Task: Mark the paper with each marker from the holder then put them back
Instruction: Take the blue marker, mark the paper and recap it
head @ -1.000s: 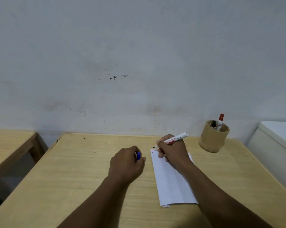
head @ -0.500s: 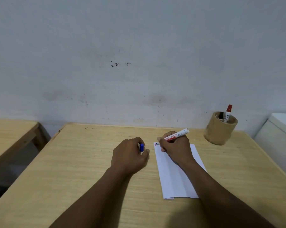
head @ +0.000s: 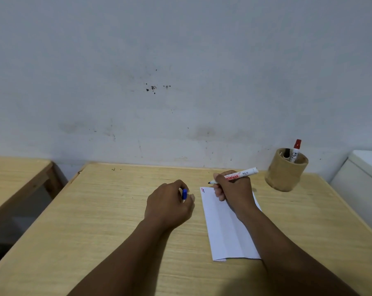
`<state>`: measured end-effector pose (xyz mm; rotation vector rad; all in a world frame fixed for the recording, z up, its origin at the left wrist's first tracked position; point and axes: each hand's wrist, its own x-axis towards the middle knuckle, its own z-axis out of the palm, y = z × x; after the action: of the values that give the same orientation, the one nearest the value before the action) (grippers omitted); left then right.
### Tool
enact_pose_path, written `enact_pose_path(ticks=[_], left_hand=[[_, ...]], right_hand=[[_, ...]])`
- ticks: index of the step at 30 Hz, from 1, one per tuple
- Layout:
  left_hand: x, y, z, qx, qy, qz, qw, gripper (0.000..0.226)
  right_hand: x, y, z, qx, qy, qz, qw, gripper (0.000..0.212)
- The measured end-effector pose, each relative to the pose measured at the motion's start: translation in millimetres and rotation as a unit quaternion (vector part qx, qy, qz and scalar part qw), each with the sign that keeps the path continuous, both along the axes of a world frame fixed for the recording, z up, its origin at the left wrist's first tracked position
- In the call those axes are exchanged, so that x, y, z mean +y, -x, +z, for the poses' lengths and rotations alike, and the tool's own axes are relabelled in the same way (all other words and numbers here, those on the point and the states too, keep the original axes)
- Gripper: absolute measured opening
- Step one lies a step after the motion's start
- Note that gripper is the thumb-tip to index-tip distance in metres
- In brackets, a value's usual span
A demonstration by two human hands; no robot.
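Right hand [head: 234,189] grips an uncapped white marker [head: 239,175], dark tip just past the paper [head: 227,223] top edge (small red mark there) | left hand [head: 168,204] closed on blue cap [head: 184,193] | holder [head: 285,174] back right, red-capped marker [head: 295,150] inside

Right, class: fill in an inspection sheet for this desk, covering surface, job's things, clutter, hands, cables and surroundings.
Surface: wooden desk, bare apart from the job's things.
Job's things: folded paper with small red marks at its top left corner; uncapped marker; holder with a red-capped marker.
Clutter: nothing seen.
Hands: right hand grips the marker; left hand holds a blue cap.
Cables: nothing seen.
Surroundings: stained wall, second table, white unit.
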<state>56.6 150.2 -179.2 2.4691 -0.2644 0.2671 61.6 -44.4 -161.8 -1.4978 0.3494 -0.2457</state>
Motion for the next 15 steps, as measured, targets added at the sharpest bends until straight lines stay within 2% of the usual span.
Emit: enact_pose_path(ticks=[4, 7, 9, 11, 13, 15], left_hand=[[1, -1, 2, 0.029, 0.045, 0.016, 0.998, 0.011], [2, -3, 10, 0.061, 0.141, 0.032, 0.988, 0.007], [-1, -7, 23, 0.107, 0.265, 0.015, 0.958, 0.005], [-9, -12, 43, 0.141, 0.357, -0.008, 0.924, 0.003], [-22, -14, 65, 0.155, 0.41, -0.031, 0.898, 0.006], [-38, -15, 86, 0.166, 0.426, -0.055, 0.888, 0.009]], right_hand=[[-10, -3, 17, 0.035, -0.109, 0.0, 0.993, 0.013], [-22, -4, 37, 0.026, -0.18, 0.004, 0.983, 0.012], [-30, -2, 55, 0.014, -0.237, 0.021, 0.971, 0.011], [-39, 5, 73, 0.013, -0.269, 0.038, 0.962, 0.019], [-45, 14, 86, 0.02, -0.256, 0.044, 0.965, 0.022], [-51, 24, 94, 0.023, -0.241, 0.04, 0.969, 0.021]])
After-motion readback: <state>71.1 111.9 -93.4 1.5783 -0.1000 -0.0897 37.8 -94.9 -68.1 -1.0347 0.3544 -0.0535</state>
